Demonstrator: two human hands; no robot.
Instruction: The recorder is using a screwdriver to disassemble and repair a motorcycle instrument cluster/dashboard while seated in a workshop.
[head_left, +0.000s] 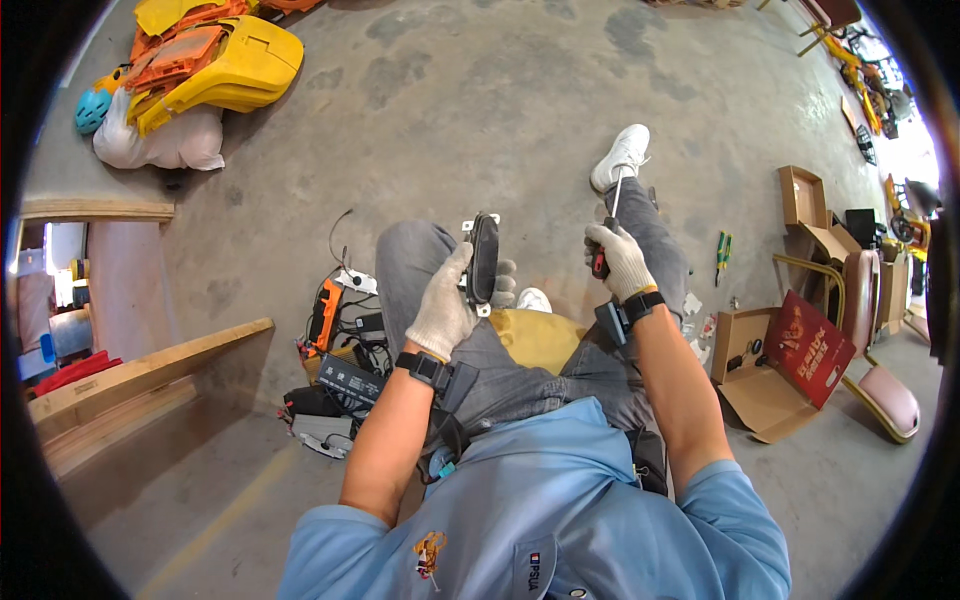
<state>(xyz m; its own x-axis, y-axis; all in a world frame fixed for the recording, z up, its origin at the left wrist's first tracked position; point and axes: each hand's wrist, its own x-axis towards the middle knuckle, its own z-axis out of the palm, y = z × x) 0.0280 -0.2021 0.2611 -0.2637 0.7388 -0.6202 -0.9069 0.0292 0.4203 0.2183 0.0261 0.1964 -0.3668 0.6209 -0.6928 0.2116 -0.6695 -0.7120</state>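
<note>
My left hand (452, 300), in a knitted glove, grips a black oblong part (484, 258) with small metal tabs at both ends, held upright over my left thigh. My gloved right hand (622, 262) is closed on a screwdriver (611, 230) with a red and black handle, its shaft pointing away from me toward my right shoe (623, 155). The screwdriver and the black part are apart. Below and between my hands is a yellow pad or seat (532, 335), partly hidden by my legs.
Cables and electrical units (345, 372) lie left of me, near a wooden frame (150, 365). Yellow-orange plastic shells (240, 65) sit at upper left. On the right are a green-yellow tool (722, 256), an open cardboard box (748, 400) and chairs (885, 405).
</note>
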